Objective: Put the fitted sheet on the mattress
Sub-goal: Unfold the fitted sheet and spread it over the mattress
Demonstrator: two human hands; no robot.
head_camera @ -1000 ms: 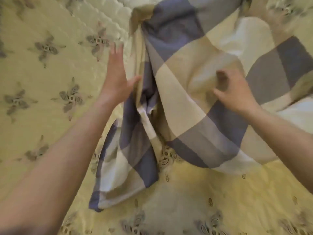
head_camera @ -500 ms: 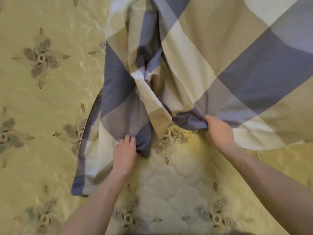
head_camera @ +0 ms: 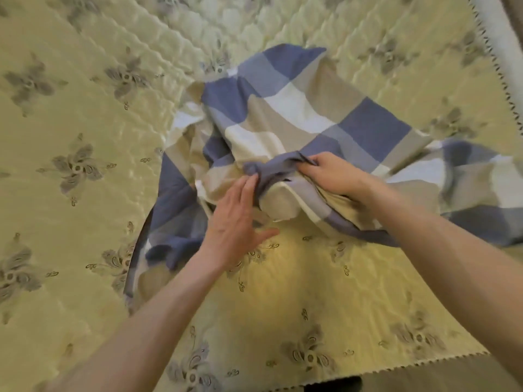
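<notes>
Fist of right hand (head_camera: 331,176) around fitted sheet (head_camera: 307,108)

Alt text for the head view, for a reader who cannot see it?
A blue, beige and white checked fitted sheet lies bunched on a yellow quilted mattress. The right hand grips a blue fold of it; the left hand, fingers straight, rests against the cloth beside that fold.

Fitted sheet (head_camera: 297,114) bunched on the mattress (head_camera: 85,222), back from its near edge, trailing rightward. Left hand (head_camera: 235,224) rests on the sheet's near side; right hand (head_camera: 331,174), just beside, pinches a fold.
</notes>
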